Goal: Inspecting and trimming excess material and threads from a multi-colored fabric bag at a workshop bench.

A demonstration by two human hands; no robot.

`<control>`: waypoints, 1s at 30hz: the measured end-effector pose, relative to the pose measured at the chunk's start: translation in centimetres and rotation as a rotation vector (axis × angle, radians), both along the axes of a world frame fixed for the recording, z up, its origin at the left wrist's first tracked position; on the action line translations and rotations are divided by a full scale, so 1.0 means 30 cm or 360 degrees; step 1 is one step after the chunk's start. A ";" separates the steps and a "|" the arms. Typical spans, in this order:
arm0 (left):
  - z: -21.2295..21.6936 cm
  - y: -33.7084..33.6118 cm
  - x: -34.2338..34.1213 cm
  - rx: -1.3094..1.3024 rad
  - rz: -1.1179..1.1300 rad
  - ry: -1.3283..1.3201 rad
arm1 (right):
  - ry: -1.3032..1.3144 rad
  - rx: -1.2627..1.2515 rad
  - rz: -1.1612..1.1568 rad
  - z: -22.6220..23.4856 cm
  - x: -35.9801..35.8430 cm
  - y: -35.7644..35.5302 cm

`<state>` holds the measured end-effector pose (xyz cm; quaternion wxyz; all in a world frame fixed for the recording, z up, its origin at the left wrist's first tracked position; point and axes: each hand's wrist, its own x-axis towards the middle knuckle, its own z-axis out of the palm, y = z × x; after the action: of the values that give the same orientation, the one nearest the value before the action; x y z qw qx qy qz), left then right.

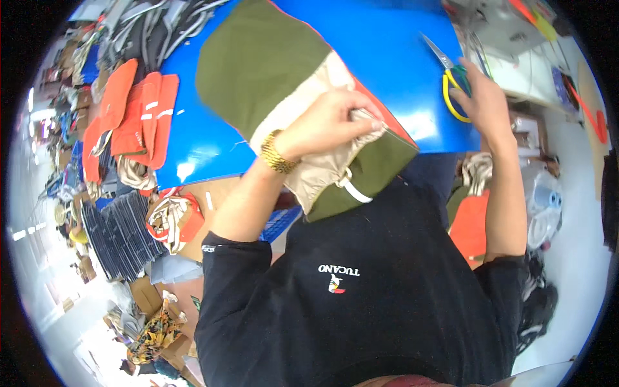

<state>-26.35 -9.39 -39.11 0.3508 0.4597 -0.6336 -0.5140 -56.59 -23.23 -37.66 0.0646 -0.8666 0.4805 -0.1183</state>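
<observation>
My left hand (338, 119), with a gold-coloured bracelet on its wrist, is closed on a sewn fabric piece (258, 71). The fabric is olive green with a gathered cream band and orange along one edge. My fingers pinch the cream part near its right edge, and a white strap (354, 190) hangs below them. The olive lower end droops off the table toward my body. To the right, my right hand (482, 100) grips the handles of scissors (453, 97) with yellow and green loops. Their blades point away to the upper left over the blue tabletop.
A glossy blue tabletop (213, 138) lies under the work. Orange fabric pieces (145, 116) overlap its left edge, and dark straps (155, 32) lie at the far left. Below left stand a dark stacked pile (122, 235) and a bundle of orange-and-cream fabric (174, 222).
</observation>
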 end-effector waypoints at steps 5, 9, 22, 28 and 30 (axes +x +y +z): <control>0.053 0.029 -0.002 -0.0266 0.0107 -0.0068 | -0.0797 0.0800 0.0657 0.106 0.116 0.152; 0.135 0.038 0.002 -0.0613 -0.0007 -0.0230 | -0.0608 0.1108 0.0878 0.083 0.239 0.271; 0.242 0.006 -0.041 -0.1916 0.0004 -0.1477 | -0.0680 0.0612 0.0903 0.091 0.370 0.235; 0.350 -0.077 0.065 -0.1513 0.0215 -0.1121 | -0.0493 0.0053 0.0741 0.213 0.340 0.261; 0.368 -0.095 0.149 -0.1181 -0.0048 -0.1490 | -0.0598 -0.0129 0.0676 0.267 0.308 0.264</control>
<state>-21.89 -12.25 -28.07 0.1641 0.4749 -0.8646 -0.0061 -47.35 -15.31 -29.66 0.1412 -0.9125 0.2627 -0.2799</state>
